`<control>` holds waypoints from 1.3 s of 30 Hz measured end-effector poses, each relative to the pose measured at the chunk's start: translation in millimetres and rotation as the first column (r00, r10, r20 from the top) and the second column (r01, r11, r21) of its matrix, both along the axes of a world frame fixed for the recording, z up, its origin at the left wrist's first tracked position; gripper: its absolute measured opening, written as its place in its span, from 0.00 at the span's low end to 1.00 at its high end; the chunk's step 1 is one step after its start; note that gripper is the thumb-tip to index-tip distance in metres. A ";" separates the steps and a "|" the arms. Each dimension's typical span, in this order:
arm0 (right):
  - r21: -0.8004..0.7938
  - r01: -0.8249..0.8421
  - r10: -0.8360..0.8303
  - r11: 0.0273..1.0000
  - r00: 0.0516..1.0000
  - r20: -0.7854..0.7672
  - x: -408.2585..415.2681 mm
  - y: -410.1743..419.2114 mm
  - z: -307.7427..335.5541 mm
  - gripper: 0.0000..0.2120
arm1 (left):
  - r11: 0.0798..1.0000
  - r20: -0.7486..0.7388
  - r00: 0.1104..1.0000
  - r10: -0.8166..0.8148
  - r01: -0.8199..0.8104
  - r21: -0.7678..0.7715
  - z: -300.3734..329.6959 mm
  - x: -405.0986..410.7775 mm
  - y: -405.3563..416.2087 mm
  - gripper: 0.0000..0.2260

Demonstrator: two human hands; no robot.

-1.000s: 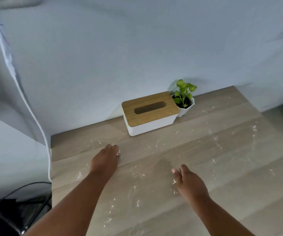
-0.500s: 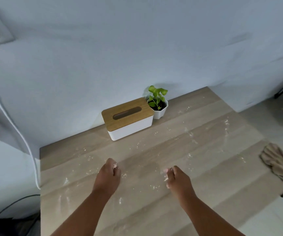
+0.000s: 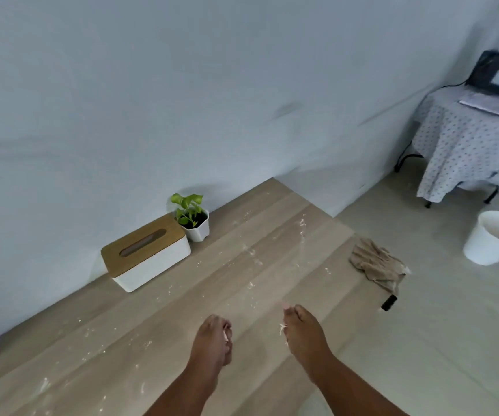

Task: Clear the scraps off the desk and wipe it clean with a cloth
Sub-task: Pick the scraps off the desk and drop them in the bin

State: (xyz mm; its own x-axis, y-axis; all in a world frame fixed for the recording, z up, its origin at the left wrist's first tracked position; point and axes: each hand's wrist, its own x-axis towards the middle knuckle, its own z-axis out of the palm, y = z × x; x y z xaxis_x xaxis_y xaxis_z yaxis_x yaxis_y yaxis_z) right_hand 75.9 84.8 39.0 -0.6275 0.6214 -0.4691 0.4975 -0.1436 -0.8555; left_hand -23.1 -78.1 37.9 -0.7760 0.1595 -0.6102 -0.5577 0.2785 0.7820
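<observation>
Small white paper scraps point(image 3: 251, 253) lie scattered over the wooden desk point(image 3: 158, 325). My left hand point(image 3: 212, 340) is over the desk's near middle, fingers curled round white scraps. My right hand point(image 3: 303, 331) is close beside it to the right, fingers curled, with white scraps pinched at its fingertips. A crumpled beige cloth point(image 3: 377, 264) lies at the desk's right edge, well ahead and right of my right hand.
A white tissue box with a wooden lid point(image 3: 146, 256) and a small potted plant point(image 3: 192, 219) stand against the wall. A white bin point(image 3: 497, 238) sits on the floor to the right. Behind it is a cloth-covered table point(image 3: 470, 142).
My view has swung right, bringing the cloth, the bin and the covered table into sight. Both hands have drawn back toward me and closer together, still holding scraps.
</observation>
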 end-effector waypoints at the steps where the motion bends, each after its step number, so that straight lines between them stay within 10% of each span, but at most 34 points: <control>1: -0.037 0.028 -0.028 0.999 0.999 -0.019 10.9 8.3 3.0 0.18 | 0.999 0.015 1.000 -0.020 0.020 0.026 5.3 10.3 14.4 0.09; 18: -0.246 0.427 -0.444 0.870 0.896 -0.018 191.0 133.9 17.6 0.16 | 0.871 0.052 0.870 -0.491 0.491 0.013 21.4 153.6 214.3 0.07; 39: -0.269 0.625 -0.626 0.733 0.774 0.091 231.2 330.6 -1.7 0.12 | 0.783 0.246 0.744 -0.621 0.607 0.137 -6.9 177.4 440.4 0.05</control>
State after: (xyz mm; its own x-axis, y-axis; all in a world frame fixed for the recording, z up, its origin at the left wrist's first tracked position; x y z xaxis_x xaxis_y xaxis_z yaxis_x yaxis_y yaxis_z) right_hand 307.1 415.4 37.3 -0.1455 0.7240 -0.6742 0.2083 -0.6438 -0.7363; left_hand 154.4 362.3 30.9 -0.3113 0.5775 -0.7547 -0.4631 0.6013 0.6512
